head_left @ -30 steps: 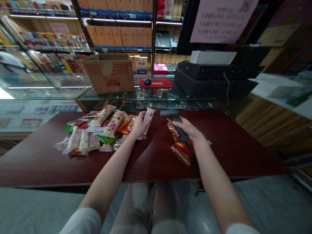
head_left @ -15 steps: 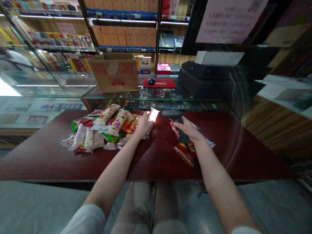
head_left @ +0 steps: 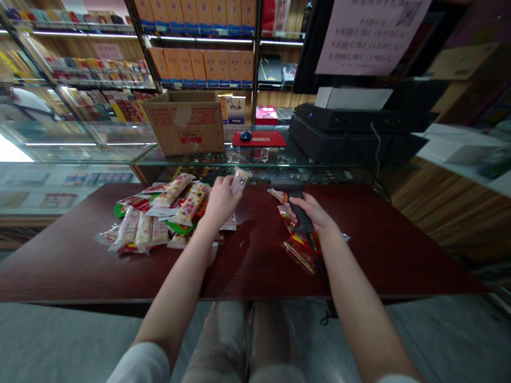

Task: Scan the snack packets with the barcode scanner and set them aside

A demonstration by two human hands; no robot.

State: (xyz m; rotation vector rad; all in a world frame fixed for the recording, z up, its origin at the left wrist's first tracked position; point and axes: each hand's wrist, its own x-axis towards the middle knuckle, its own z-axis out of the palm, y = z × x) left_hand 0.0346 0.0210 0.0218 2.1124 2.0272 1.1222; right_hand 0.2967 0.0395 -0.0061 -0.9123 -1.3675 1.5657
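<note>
My left hand is closed around a small clear-wrapped snack bar, held up over the table's middle. In my right hand is a black barcode scanner, gripped by its handle, its head toward the back of the table. Beside my left forearm lies a heap of packaged snacks, with pale wrapped bars on top and red and green packets below. Under the scanner are several red snack packets, partly hidden by my right hand and the scanner's cable.
The dark red wooden table has a glass counter behind it. On that counter stand an open cardboard box, a mouse on a red mat, and black cash-register equipment. A person is at the far left.
The bright light on the snack bar has gone out. My left hand has drawn slightly left and up with the bar. The scanner has shifted slightly in my right hand's grip area, toward the right.
</note>
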